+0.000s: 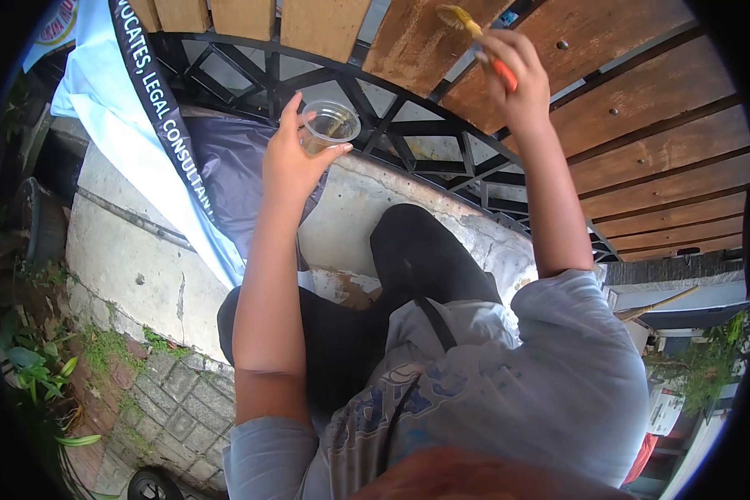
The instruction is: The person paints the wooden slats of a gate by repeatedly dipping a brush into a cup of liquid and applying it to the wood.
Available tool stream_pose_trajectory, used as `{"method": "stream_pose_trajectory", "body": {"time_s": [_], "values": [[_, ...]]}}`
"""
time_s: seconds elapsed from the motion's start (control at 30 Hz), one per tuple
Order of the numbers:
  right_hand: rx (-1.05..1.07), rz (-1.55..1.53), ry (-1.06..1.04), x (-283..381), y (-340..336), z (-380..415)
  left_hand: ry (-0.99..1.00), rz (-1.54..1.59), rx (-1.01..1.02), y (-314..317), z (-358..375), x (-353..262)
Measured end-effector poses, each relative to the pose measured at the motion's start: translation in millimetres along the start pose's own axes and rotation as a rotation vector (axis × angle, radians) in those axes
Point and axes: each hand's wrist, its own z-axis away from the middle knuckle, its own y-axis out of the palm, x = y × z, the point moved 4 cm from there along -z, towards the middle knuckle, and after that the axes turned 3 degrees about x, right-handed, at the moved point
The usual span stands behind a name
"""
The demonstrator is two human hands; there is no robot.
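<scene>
My left hand (288,158) grips a clear plastic cup (333,123) by its side, thumb and fingers around it, with a little brownish content showing inside. Up at the right, my right hand (521,77) is closed around the orange and yellow handle of a brush (467,20). The brush head overlaps a brown wooden slat (417,42) whose surface looks worn and patchy. More slats (642,100) fan out to the right, with round bolt heads on them.
A black metal lattice (392,137) runs beneath the slats. White and black printed banner cloth (133,117) hangs at the left over a cracked concrete ledge (133,242). Paving blocks (183,396) and green plants (33,367) lie lower left. A broom (654,304) shows at the right.
</scene>
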Motion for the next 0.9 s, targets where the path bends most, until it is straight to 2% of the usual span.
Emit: {"method": "stream_pose_trajectory", "body": {"time_s": [0.03, 0.1, 0.17, 0.3, 0.37, 0.43, 0.53, 0.73, 0.83, 0.9], "values": [[-0.08, 0.025, -0.077, 5, 9, 12, -0.008, -0.001, 0.003, -2, 1, -1], [-0.165, 0.011, -0.095, 3, 35, 43, -0.02, -0.004, -0.002, -5, 2, -4], [-0.063, -0.025, 0.03, 1, 65, 75, -0.023, 0.024, 0.009, -5, 4, -6], [0.063, -0.032, 0.031, 9, 85, 107, -0.026, 0.006, 0.031, -4, 6, -10], [0.277, -0.132, 0.047, 12, 93, 111, -0.022, -0.002, 0.041, -2, 5, -10], [0.324, -0.112, 0.059, 14, 82, 98, -0.016, -0.009, 0.053, 0, 4, -9], [0.202, -0.091, 0.127, 7, 45, 62, -0.02, -0.016, 0.065, 3, 4, -8], [-0.323, -0.025, 0.013, -11, -1, 27, -0.053, -0.058, 0.083, 6, 3, -8], [-0.244, -0.015, -0.029, -6, 22, 45, -0.054, -0.069, 0.084, 7, 1, -7], [0.041, -0.066, -0.043, 8, 43, 55, -0.053, -0.088, 0.066, 7, 0, -5]]}}
